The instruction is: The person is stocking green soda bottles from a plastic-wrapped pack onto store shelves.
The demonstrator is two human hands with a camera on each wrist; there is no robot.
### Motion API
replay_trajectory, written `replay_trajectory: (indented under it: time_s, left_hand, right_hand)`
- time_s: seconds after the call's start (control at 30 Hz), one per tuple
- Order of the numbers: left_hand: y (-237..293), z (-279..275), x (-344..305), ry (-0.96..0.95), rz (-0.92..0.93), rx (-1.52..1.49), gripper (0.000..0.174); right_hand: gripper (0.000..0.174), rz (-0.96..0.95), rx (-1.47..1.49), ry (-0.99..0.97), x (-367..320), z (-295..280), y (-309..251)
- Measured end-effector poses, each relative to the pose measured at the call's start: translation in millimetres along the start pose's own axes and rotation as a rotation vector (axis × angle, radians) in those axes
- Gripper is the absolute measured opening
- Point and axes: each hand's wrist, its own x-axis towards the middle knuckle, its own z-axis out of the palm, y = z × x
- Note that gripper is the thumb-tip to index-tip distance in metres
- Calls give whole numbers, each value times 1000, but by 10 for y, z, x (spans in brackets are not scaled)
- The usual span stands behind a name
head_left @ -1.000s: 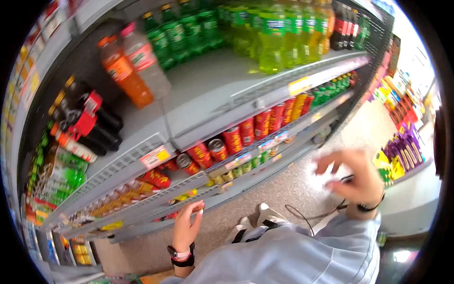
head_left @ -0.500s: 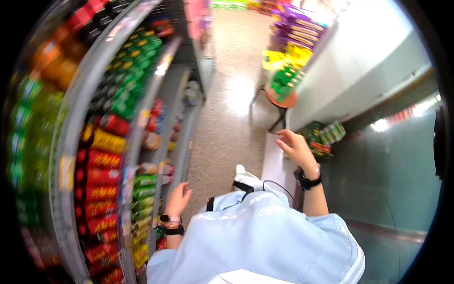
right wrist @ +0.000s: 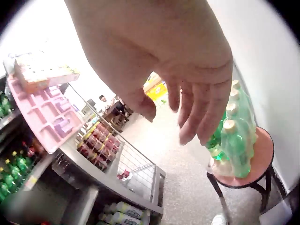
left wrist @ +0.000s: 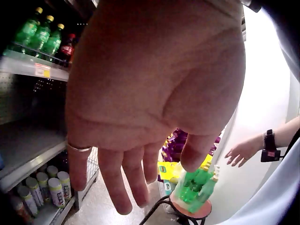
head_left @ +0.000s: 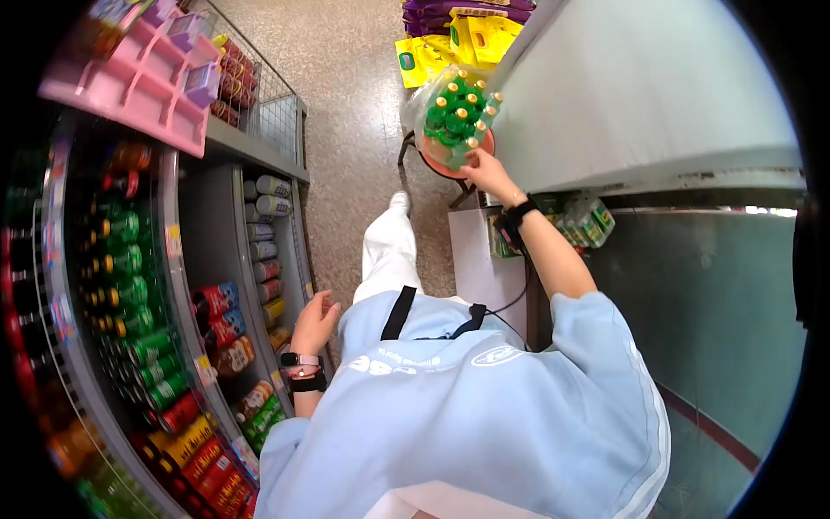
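A plastic-wrapped pack of green bottles (head_left: 456, 112) with pale yellow caps stands on a round orange stool (head_left: 445, 169) with dark legs. My right hand (head_left: 490, 177) reaches forward beside it, fingertips overlapping the nearest bottle in the head view. In the left wrist view the same right hand (left wrist: 246, 149) shows a gap from the pack, its fingers extended and holding nothing. My left hand (head_left: 316, 322) hangs low near the drink shelf (head_left: 203, 259), fingers loosely bent with nothing in them. A ring shows on one finger (left wrist: 80, 171).
On the left, shelves carry green bottles (head_left: 130, 259) and red cans (head_left: 220, 476). A pink tray (head_left: 130, 73) juts out above a wire basket (head_left: 277, 117). Yellow packages (head_left: 484, 41) lie beyond the stool. A white box (head_left: 475, 251) stands right of my leg. Farther off sits a person (right wrist: 103, 99).
The view has turned from facing the shelves to the aisle, and I have come closer to the stool. My right hand has reached forward to the green bottles; my left stays low.
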Motion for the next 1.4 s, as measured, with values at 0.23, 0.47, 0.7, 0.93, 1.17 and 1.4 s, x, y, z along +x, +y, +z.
replay_trajectory:
  time_s: [0.23, 0.47, 0.7, 0.93, 1.17, 1.4]
  left_hand:
    - [527, -475, 1140, -27, -45, 37, 38]
    - [1067, -610, 1685, -48, -36, -29, 38]
    - [1396, -510, 2047, -71, -12, 54, 37]
    - [2395, -258, 2757, -64, 468, 201, 56]
    - [3177, 124, 2847, -322, 545, -233, 76]
    - [2576, -42, 2364, 58, 285, -273, 67]
  right_hand:
    - [69, 234, -583, 147, 1447, -27, 100]
    - [40, 133, -835, -1, 1803, -58, 317]
    - [32, -155, -720, 49, 1549, -305, 128]
    - [27, -262, -367, 120, 758, -1039, -1144]
    - [30, -387, 34, 36, 360, -1376, -2071]
    - [63, 167, 405, -348, 1336, -1238, -1120]
